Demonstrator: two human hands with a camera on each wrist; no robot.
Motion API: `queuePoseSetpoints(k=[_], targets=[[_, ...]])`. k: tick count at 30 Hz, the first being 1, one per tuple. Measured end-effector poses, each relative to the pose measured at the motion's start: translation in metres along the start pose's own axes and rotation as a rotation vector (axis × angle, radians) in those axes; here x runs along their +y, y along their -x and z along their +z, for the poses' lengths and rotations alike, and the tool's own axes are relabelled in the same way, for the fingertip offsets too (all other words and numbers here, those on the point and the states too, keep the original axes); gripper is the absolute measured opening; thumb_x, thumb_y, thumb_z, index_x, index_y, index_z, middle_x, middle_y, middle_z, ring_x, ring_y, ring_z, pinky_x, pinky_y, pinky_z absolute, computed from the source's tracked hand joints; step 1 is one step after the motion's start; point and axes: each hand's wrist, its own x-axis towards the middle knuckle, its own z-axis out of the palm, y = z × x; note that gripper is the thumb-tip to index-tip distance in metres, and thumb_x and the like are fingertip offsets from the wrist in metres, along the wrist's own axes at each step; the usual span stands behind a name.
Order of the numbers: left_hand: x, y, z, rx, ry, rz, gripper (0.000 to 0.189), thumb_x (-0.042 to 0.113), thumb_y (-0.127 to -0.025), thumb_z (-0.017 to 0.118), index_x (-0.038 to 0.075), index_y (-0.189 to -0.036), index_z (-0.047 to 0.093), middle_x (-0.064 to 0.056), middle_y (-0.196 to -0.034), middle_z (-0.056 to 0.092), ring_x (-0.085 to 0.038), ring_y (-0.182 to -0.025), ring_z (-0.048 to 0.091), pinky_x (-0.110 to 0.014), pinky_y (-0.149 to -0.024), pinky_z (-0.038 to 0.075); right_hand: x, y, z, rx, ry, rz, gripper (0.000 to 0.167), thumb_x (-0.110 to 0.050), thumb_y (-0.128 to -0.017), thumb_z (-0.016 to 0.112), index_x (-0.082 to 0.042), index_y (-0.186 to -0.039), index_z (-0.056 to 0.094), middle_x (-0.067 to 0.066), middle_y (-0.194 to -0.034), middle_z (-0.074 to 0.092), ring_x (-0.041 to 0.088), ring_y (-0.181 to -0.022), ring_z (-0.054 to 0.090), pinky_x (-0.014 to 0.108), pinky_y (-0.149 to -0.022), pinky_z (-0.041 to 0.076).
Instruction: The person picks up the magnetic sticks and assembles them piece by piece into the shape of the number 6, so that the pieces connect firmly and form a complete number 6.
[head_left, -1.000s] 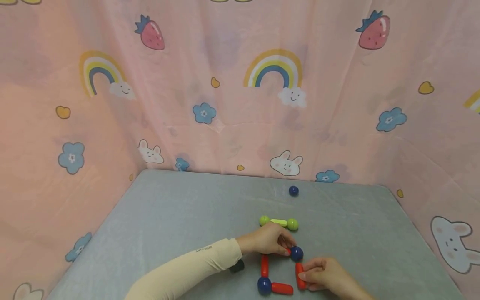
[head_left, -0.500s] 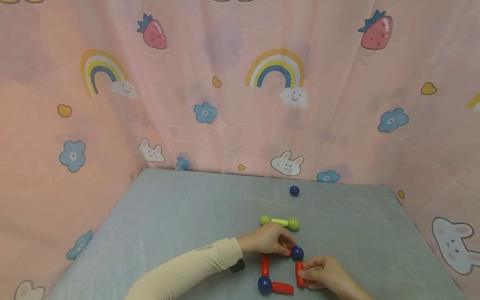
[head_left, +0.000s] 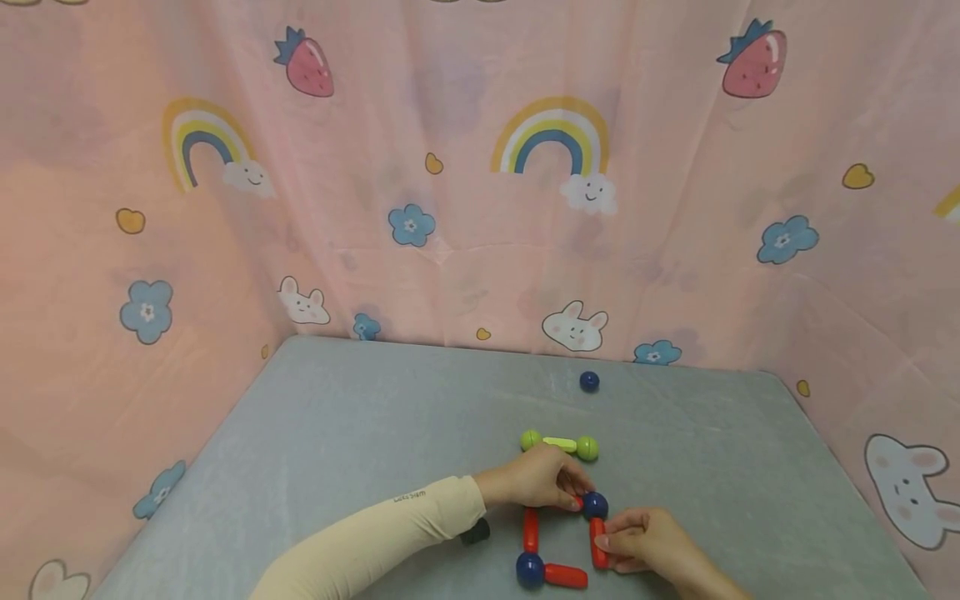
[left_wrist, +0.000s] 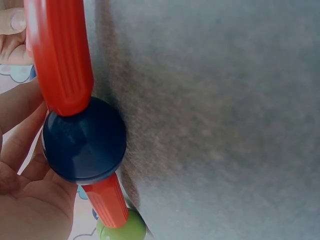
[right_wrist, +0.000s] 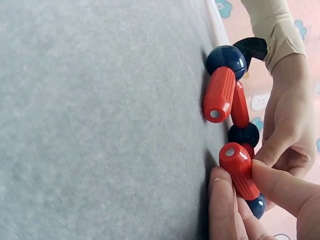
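Observation:
My left hand (head_left: 540, 477) reaches across and pinches a red rod (head_left: 578, 503), mostly hidden by the fingers, next to a blue ball (head_left: 595, 505). My right hand (head_left: 651, 543) holds another red rod (head_left: 598, 542) between thumb and fingers, its far end right at that ball. A metal dot shows on its near end in the right wrist view. Left of it, a third red rod (head_left: 531, 531) runs to a nearer blue ball (head_left: 530, 570), from which one more red rod (head_left: 566, 576) points right. A blue ball (right_wrist: 244, 135) at the far left corner shows in the right wrist view.
Beyond my left hand lies a green bar with a green ball (head_left: 587, 448) on each end. A loose blue ball (head_left: 589, 382) sits near the far edge of the grey table (head_left: 360, 417). A black object (head_left: 475, 532) shows beside the left sleeve. A patterned pink curtain (head_left: 465, 275) surrounds the table.
The right hand has slid its red rod slightly away from me, up to the blue ball by the left hand; the gap between them has closed. The left hand has stayed in place.

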Motion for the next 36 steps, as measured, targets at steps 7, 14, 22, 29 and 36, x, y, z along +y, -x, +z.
queuePoseSetpoints(k=[7, 14, 22, 29, 36], targets=[[-0.0019, -0.0015, 0.0012, 0.003, 0.001, -0.006, 0.030, 0.009, -0.084, 0.079, 0.010, -0.114, 0.074, 0.003, -0.098, 0.077, 0.011, -0.077, 0.061, -0.005, -0.070, 0.051, -0.0028, -0.0023, 0.0025, 0.055, 0.018, 0.052, 0.028, -0.014, -0.083, 0.079, 0.003, -0.103, 0.069, 0.002, -0.080, 0.075, 0.012, -0.073, 0.070, 0.031, -0.070, 0.061], [-0.0018, -0.0016, 0.0014, 0.001, -0.005, -0.001, 0.031, 0.009, -0.083, 0.079, 0.010, -0.113, 0.074, 0.002, -0.098, 0.078, 0.012, -0.077, 0.061, -0.005, -0.070, 0.050, -0.0010, -0.0015, 0.0006, 0.022, 0.016, 0.031, 0.027, -0.015, -0.083, 0.079, 0.003, -0.101, 0.068, 0.003, -0.075, 0.075, 0.011, -0.068, 0.070, 0.028, -0.066, 0.061], [-0.0020, -0.0016, 0.0006, -0.002, 0.021, -0.007, 0.030, 0.009, -0.084, 0.079, 0.009, -0.113, 0.074, 0.001, -0.099, 0.078, 0.011, -0.077, 0.062, -0.006, -0.070, 0.051, -0.0017, -0.0005, 0.0000, 0.013, 0.017, 0.027, 0.030, -0.017, -0.084, 0.079, 0.003, -0.102, 0.067, 0.003, -0.076, 0.075, 0.012, -0.069, 0.071, 0.028, -0.066, 0.061], [-0.0021, -0.0019, 0.0006, -0.003, 0.026, -0.012, 0.030, 0.009, -0.083, 0.079, 0.010, -0.113, 0.074, 0.001, -0.099, 0.078, 0.011, -0.076, 0.062, -0.006, -0.069, 0.051, -0.0022, 0.0023, -0.0023, -0.033, 0.020, -0.010, 0.029, -0.016, -0.085, 0.078, 0.004, -0.102, 0.068, 0.002, -0.077, 0.075, 0.010, -0.068, 0.070, 0.028, -0.066, 0.061], [-0.0021, -0.0019, 0.0011, 0.002, 0.023, -0.014, 0.030, 0.009, -0.083, 0.079, 0.010, -0.113, 0.074, 0.001, -0.099, 0.078, 0.011, -0.076, 0.062, -0.006, -0.069, 0.051, -0.0034, 0.0023, -0.0023, -0.029, 0.061, -0.043, 0.029, -0.014, -0.085, 0.077, 0.006, -0.102, 0.067, 0.002, -0.076, 0.074, 0.009, -0.066, 0.069, 0.028, -0.064, 0.060]])
